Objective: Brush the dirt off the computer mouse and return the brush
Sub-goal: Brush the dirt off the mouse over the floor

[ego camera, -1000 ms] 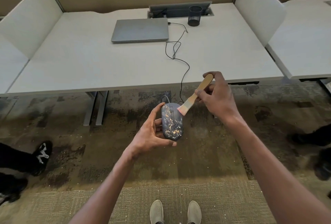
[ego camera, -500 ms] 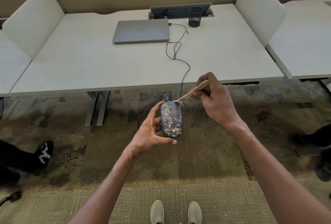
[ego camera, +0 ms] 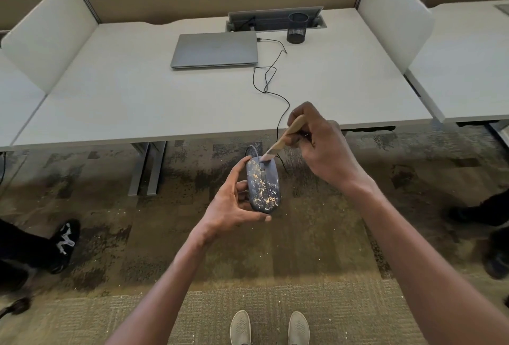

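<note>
A dark computer mouse [ego camera: 264,186] speckled with pale orange dirt is held over the carpet in front of the desk. My left hand [ego camera: 234,202] grips it from the left side and below. Its black cable [ego camera: 271,84] runs up onto the desk to the laptop. My right hand [ego camera: 316,142] holds a small brush [ego camera: 283,138] by its wooden handle. The pale bristles touch the mouse's front end near the scroll wheel.
The white desk [ego camera: 137,102] carries a closed grey laptop [ego camera: 214,49] and a black mesh pen cup [ego camera: 297,27]. White dividers stand at both desk ends. My shoes [ego camera: 270,328] are below. Other people's dark shoes [ego camera: 64,245] stand at the left and right on the carpet.
My right hand has turned the brush and brought its bristles from the mouse's right side to its front end. The mouse and my left hand stay nearly still.
</note>
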The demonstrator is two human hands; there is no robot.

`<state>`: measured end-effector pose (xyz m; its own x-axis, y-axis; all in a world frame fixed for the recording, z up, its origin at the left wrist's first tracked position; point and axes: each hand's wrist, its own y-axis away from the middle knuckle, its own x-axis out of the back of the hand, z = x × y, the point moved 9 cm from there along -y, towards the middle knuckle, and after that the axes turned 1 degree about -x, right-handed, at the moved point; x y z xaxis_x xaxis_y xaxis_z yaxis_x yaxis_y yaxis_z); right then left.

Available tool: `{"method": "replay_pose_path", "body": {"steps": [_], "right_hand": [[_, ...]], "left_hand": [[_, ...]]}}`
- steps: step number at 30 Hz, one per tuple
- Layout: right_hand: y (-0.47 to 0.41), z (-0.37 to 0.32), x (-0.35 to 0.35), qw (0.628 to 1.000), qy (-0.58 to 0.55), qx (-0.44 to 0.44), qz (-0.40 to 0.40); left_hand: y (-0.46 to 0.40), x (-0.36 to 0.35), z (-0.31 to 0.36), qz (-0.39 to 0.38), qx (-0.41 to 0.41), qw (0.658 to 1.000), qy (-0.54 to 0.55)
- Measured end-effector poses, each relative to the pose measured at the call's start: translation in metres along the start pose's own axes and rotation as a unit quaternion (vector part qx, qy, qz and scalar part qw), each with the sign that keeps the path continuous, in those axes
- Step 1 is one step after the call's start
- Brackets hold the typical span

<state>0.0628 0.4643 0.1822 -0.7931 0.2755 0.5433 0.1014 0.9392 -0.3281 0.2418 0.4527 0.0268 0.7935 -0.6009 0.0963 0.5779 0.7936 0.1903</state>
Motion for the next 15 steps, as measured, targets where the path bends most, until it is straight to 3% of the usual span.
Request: {"method": "replay_pose_path", "body": {"steps": [6, 11, 15], "right_hand": [[0.012, 0.004, -0.002, 0.998, -0.003, -0.014, -0.057], [0.007, 0.005, 0.011, 1.000, -0.010, -0.010, -0.017], [0.007, 0.003, 0.004, 1.000, -0.003, 0.006, -0.029]], "left_hand": [[-0.003, 0.006, -0.003, 0.017, 0.010, 1.000, 0.000], [-0.007, 0.001, -0.004, 0.010, 0.011, 1.000, -0.001], [-0.010, -0.003, -0.002, 0.012, 0.010, 1.000, 0.004]]}}
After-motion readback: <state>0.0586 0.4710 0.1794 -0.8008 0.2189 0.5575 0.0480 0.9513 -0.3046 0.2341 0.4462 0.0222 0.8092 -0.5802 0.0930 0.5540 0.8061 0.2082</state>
